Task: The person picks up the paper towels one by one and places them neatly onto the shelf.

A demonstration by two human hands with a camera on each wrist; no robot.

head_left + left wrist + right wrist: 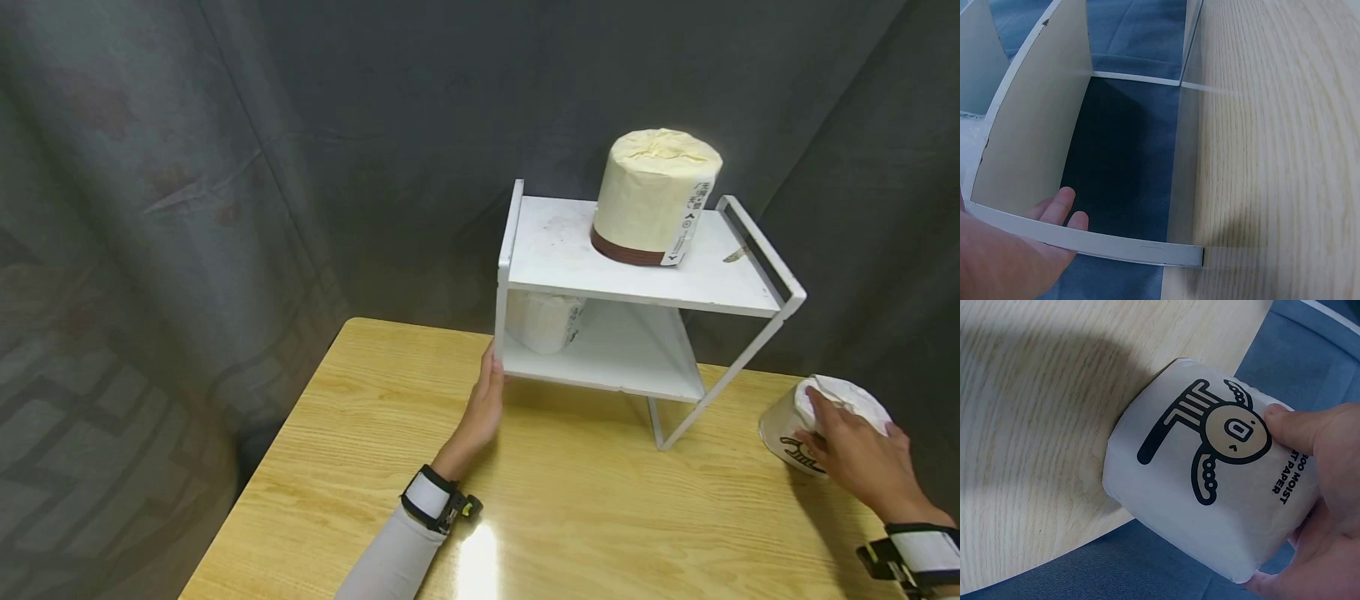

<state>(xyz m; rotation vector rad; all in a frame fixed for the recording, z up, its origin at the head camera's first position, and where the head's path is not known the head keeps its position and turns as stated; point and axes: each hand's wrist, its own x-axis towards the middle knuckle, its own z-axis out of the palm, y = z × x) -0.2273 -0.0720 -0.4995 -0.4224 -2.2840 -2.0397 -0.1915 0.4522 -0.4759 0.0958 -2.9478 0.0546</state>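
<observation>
— Hands first: where is each one against the shelf (637, 279)?

— Left hand (486, 398) lies flat, fingers straight, against the shelf's left front corner at the lower board; in the left wrist view the fingertips (1063, 206) reach past that board's edge. It grips nothing. Right hand (855, 454) is well off to the shelf's right, thumb and fingers curled round a wrapped paper roll (802, 421).

— And that roll?

— It sits on the table (570, 500) by the right-hand edge, to the right of the shelf's slanted leg. The right wrist view shows it tipped on its side, printed wrap (1210, 487) facing up, part of it hanging over the table edge. Its long axis looks roughly level, though I cannot tell exactly.

— So the right hand is the nearer one. What room is there on the shelf?

— Top board carries a cream roll (656, 200) toward the back right, bare board to its left. Lower board has a white roll (546, 321) at the back left, with open space to its right, facing the held roll.
</observation>
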